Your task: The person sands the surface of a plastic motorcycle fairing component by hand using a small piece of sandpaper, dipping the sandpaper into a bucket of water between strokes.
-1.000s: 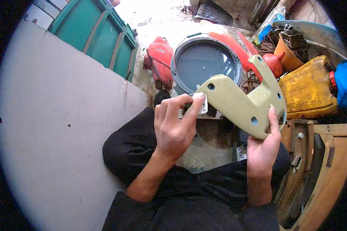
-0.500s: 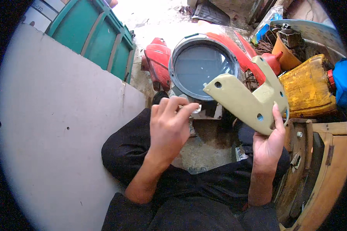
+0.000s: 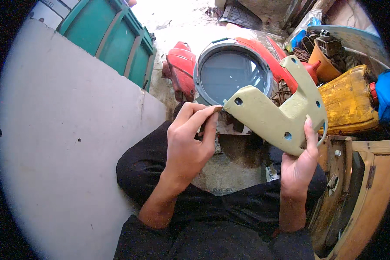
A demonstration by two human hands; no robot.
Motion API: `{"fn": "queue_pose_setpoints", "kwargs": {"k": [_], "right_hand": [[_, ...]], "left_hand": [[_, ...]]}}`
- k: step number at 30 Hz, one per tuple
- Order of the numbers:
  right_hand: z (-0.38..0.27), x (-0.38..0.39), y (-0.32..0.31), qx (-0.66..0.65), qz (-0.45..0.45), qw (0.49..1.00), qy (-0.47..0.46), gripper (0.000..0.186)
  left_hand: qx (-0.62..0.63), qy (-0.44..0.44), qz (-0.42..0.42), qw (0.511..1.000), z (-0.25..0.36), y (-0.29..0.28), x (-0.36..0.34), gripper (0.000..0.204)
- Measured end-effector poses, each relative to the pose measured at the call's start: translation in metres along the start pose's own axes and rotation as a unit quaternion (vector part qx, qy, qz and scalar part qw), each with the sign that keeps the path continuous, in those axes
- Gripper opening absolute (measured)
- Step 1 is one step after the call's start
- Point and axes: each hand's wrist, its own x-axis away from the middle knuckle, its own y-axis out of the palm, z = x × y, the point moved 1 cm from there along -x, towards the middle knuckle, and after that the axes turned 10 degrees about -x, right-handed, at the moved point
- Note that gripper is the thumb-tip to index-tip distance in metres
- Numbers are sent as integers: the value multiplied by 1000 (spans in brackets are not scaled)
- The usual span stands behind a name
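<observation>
My right hand (image 3: 300, 162) grips the lower end of a pale olive-green, forked motorcycle body panel (image 3: 264, 115), thumb on its face, other fingers hidden behind it. Several holes show in the panel, some with blue about them. My left hand (image 3: 188, 136) is closed in a pinch on a small brown folded piece (image 3: 218, 109) that looks like sandpaper. This piece is at the panel's left tip, close to a small tab there; whether it touches I cannot tell. Beyond the panel stands a round bucket (image 3: 198, 80) of greyish water, partly covered by it.
Red body panels (image 3: 182, 65) lie on both sides of the bucket. To the right are a dirty yellow jerrycan (image 3: 346, 102), an orange container (image 3: 327, 63) and a wooden cabinet (image 3: 375, 182). A white wall (image 3: 73, 130) and a green crate (image 3: 112, 39) bound the left.
My left hand has turned and brought its pinched piece up to the panel's left tip; the piece's brown side now shows. The panel has tilted slightly and shifted a little left at that tip.
</observation>
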Motion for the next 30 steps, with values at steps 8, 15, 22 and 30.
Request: {"fn": "queue_pose_setpoints", "kwargs": {"k": [8, 15, 22, 30], "right_hand": [[4, 6, 1, 14, -8, 1000, -21, 45], [6, 8, 3, 15, -24, 999, -36, 44], [6, 7, 3, 24, -13, 999, -44, 45], [3, 1, 1, -5, 6, 1000, -22, 43]], "left_hand": [[-5, 13, 8, 1000, 0, 4, 1, 16], [3, 37, -2, 999, 1, 8, 3, 16], [116, 24, -174, 978, 8, 3, 5, 15], [141, -29, -148, 978, 1, -2, 4, 13]]}}
